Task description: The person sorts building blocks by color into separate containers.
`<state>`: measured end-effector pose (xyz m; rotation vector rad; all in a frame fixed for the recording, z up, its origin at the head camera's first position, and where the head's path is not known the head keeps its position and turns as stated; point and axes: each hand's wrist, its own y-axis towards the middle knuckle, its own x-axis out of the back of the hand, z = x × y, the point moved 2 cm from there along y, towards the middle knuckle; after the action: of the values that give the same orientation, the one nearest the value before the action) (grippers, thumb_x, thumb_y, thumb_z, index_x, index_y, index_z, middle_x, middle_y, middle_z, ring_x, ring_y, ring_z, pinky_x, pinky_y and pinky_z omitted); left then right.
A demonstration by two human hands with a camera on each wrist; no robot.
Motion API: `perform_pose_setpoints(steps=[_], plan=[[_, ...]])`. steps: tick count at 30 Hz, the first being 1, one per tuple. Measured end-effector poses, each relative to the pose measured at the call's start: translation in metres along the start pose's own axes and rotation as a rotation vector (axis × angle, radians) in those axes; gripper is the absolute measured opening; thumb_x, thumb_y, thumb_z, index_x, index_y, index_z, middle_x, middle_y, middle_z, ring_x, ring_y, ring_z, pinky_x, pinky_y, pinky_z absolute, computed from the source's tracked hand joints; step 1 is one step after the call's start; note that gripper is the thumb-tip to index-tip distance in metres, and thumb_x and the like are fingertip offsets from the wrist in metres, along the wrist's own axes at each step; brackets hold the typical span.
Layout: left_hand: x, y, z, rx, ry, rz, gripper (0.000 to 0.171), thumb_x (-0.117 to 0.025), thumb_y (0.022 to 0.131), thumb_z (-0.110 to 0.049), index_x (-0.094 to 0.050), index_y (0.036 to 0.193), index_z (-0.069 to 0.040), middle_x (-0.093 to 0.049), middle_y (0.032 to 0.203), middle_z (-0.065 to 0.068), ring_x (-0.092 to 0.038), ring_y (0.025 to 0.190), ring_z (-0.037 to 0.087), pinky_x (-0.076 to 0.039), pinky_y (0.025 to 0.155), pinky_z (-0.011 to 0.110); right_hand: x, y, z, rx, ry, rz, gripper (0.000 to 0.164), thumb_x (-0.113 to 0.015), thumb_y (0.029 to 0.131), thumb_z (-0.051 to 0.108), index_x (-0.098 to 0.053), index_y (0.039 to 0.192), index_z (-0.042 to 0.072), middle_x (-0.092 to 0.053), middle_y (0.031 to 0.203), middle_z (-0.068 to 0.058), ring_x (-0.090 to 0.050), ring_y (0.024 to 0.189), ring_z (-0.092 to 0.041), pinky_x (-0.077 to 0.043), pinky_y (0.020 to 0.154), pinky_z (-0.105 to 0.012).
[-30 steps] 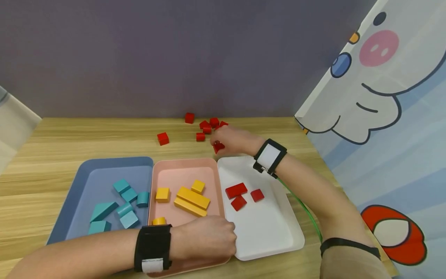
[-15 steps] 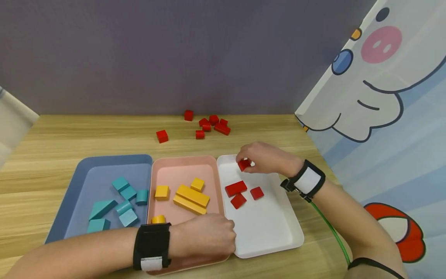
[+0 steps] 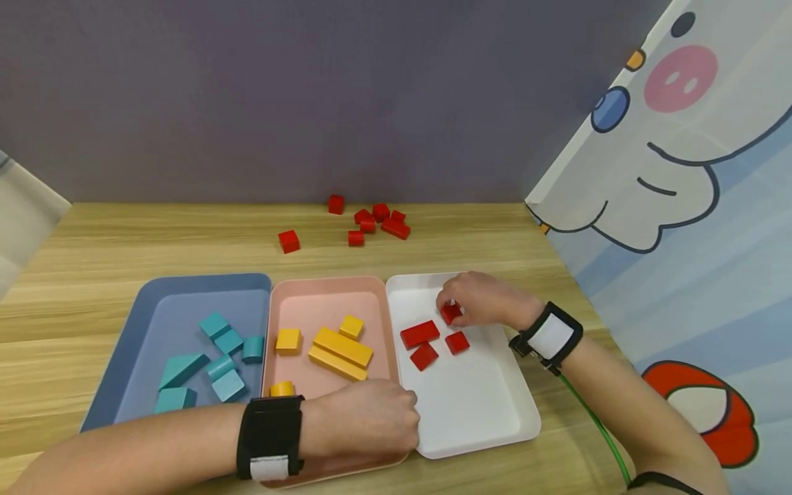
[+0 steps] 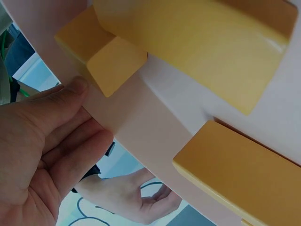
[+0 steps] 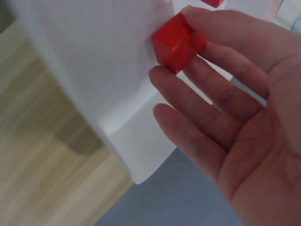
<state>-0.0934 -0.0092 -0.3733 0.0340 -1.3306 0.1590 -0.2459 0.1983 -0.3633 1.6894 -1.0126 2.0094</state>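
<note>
My right hand (image 3: 485, 299) is over the far end of the white tray (image 3: 479, 412), pinching a red block (image 5: 176, 44) between thumb and fingertips. In the right wrist view the block is low inside the tray; whether it touches the floor I cannot tell. Just nearer lie a long red block (image 3: 419, 335) and two smaller red blocks, one of them a cube (image 3: 457, 342). My left hand (image 3: 365, 419) crosses the pink tray (image 3: 287, 292). Seen from the left wrist, its thumb and fingers pinch that tray's rim, beside several yellow blocks (image 4: 225, 160).
Left of the pink tray stands a blue tray (image 3: 161, 302) with several teal blocks (image 3: 179, 371). Beyond the trays several red blocks (image 3: 395, 228) lie on the wooden table (image 3: 185, 240), one red cube (image 3: 289, 241) apart at left. A grey panel (image 3: 297, 103) rises behind.
My right hand has carried the red block from the pile at the table's back toward me and right, down into the white tray. The left hand stays where it was.
</note>
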Motion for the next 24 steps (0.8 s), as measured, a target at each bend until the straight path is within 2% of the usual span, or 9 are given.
perform_pose_setpoints(steps=[10, 19, 24], plan=[[0.0001, -0.0003, -0.0005, 0.011, -0.006, -0.008, 0.016, -0.067, 0.092, -0.044, -0.073, 0.103, -0.034, -0.072, 0.087, -0.017, -0.057, 0.071, 0.000, -0.046, 0.067, 0.008, -0.0057, 0.0006, -0.0046, -0.028, -0.012, 0.002, 0.013, -0.080, 0.082, 0.019, -0.071, 0.090, 0.022, -0.062, 0.077, 0.006, -0.051, 0.075, -0.010, -0.049, 0.073, -0.027], [0.0014, 0.0000, -0.0016, 0.020, -0.012, 0.001, 0.017, -0.068, 0.091, -0.044, -0.073, 0.103, -0.034, -0.073, 0.087, -0.017, -0.058, 0.072, 0.000, -0.045, 0.067, 0.008, -0.0065, -0.0003, -0.0053, -0.017, 0.002, -0.003, 0.016, -0.081, 0.081, 0.020, -0.070, 0.092, 0.021, -0.062, 0.078, 0.005, -0.051, 0.075, -0.010, -0.049, 0.073, -0.026], [0.0009, -0.0035, -0.0020, 0.024, -0.001, -0.014, 0.012, -0.067, 0.093, -0.041, -0.074, 0.099, -0.033, -0.072, 0.083, -0.017, -0.055, 0.069, 0.001, -0.041, 0.062, 0.009, -0.0063, 0.0006, -0.0025, -0.012, 0.004, 0.008, 0.017, -0.081, 0.082, 0.021, -0.069, 0.094, 0.021, -0.064, 0.081, 0.004, -0.052, 0.077, -0.010, -0.050, 0.074, -0.026]])
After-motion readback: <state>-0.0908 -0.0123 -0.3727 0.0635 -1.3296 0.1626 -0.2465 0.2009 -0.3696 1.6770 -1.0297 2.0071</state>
